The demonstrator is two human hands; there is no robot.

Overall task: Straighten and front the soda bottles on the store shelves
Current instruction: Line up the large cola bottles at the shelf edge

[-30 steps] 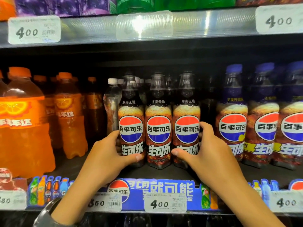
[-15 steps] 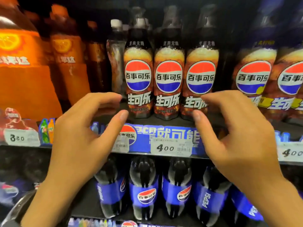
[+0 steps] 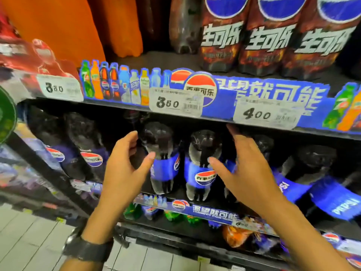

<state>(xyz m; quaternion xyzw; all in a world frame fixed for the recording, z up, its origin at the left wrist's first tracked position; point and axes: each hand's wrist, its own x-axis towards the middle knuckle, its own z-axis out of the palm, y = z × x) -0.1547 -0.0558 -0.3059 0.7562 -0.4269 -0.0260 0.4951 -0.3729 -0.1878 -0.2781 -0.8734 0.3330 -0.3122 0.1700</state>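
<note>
— Store shelving [image 3: 156, 59] filled the frame, with pale floor tiles [image 3: 29, 241] at lower left. What stood on the upper tier?

— Three dark-labelled cola bottles [image 3: 271, 36] stood side by side at upper right, lettering facing out. Orange soda bottles [image 3: 58, 26] stood at upper left. A blue shelf strip [image 3: 273, 94] along the edge carried price tags [image 3: 175, 102] reading 380 and 400.

— And the tier below?

— A row of blue-labelled cola bottles ran across mid-frame. The centre-left bottle [image 3: 162, 153] stood upright, its round logo turned toward its right edge. The next bottle [image 3: 205, 163], just to its right, showed its logo squarely to the front. The far-right bottles [image 3: 312, 163] showed lettering rather than the logo.

— Position of the hands?

— The left hand [image 3: 125, 173], with a dark wristwatch [image 3: 88, 249] on its wrist, was just left of the centre-left bottle. Its fingers were loosely curved toward the bottle's shoulder and its thumb was in front of the label, with nothing grasped. Blur prevented confirming contact. The right hand [image 3: 248, 171] was at centre-right, in front of a further bottle and partly covering it. Its fingers were straight and released, their tips near the underside of the shelf strip, and its thumb pointed at the front-facing bottle.
</note>
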